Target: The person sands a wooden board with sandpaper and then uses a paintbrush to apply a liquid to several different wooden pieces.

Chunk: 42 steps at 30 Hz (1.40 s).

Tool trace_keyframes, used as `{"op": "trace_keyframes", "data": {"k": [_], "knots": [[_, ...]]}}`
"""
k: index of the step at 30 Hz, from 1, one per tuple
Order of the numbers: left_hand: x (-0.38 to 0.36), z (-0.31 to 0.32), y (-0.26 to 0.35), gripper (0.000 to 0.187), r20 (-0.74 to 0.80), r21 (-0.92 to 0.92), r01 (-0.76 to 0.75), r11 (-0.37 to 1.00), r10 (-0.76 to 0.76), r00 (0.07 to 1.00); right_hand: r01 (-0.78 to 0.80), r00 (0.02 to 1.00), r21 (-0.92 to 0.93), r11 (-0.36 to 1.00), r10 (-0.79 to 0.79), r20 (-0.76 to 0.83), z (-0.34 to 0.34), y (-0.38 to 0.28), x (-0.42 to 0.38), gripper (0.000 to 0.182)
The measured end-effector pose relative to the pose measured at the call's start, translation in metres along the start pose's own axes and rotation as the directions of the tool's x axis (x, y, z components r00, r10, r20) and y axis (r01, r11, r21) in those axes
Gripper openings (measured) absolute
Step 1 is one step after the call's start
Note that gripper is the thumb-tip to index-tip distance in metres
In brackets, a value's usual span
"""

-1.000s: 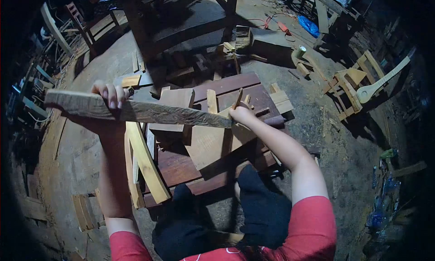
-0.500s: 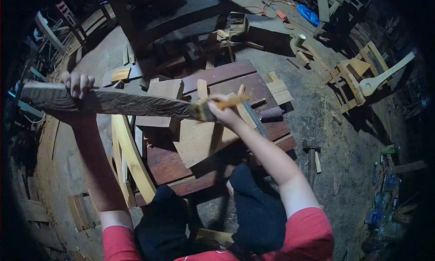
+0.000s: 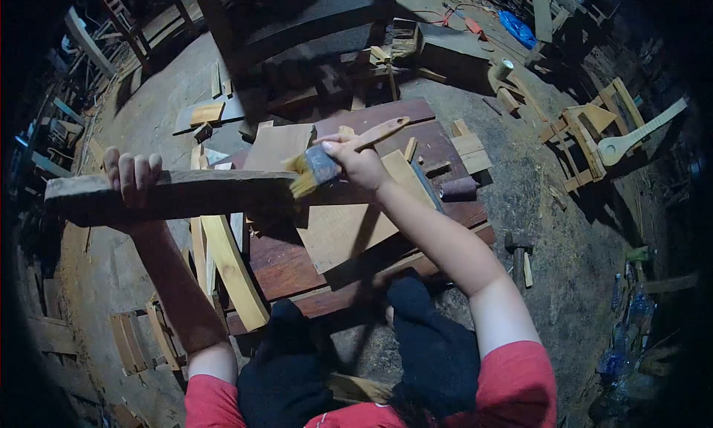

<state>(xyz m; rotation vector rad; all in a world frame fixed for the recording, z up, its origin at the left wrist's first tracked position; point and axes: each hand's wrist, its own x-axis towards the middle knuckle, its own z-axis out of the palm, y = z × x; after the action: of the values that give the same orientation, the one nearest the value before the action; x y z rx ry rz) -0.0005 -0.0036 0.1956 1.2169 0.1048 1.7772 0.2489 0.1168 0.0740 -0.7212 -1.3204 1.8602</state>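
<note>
My left hand (image 3: 135, 177) is closed around a long wooden beam (image 3: 215, 194) near its left end, fingers over the top edge. The beam stretches level across the view, its near face in shadow. In my right hand (image 3: 356, 162) is a paintbrush (image 3: 319, 168) with a wooden handle pointing up to the right. Its pale bristles lie against the beam's upper edge, toward the right end. Below the beam, a wide light board (image 3: 334, 235) rests on a low reddish-brown wooden table (image 3: 282, 268).
A dark cylinder (image 3: 459, 188) lies on the table's right side. Yellowish planks (image 3: 232, 268) lean at its left. A hammer (image 3: 518, 253) is on the floor to the right, with a wooden frame (image 3: 583, 142) and a pale guitar-shaped piece (image 3: 616, 147) beyond. A large block (image 3: 453, 53) stands behind.
The beam has turned so its carved-looking grain face is now dark and its top edge shows. The brush has tipped, with its bristles now on the upper edge and its handle raised.
</note>
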Motion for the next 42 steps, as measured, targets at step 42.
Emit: {"op": "trace_keyframes", "data": {"k": [42], "knots": [[-0.007, 0.007, 0.003, 0.014, 0.072, 0.014, -0.009, 1.000, 0.008, 0.997, 0.029, 0.990, -0.068, 0.997, -0.020, 0.137, 0.042, -0.038, -0.039, 0.035]]}}
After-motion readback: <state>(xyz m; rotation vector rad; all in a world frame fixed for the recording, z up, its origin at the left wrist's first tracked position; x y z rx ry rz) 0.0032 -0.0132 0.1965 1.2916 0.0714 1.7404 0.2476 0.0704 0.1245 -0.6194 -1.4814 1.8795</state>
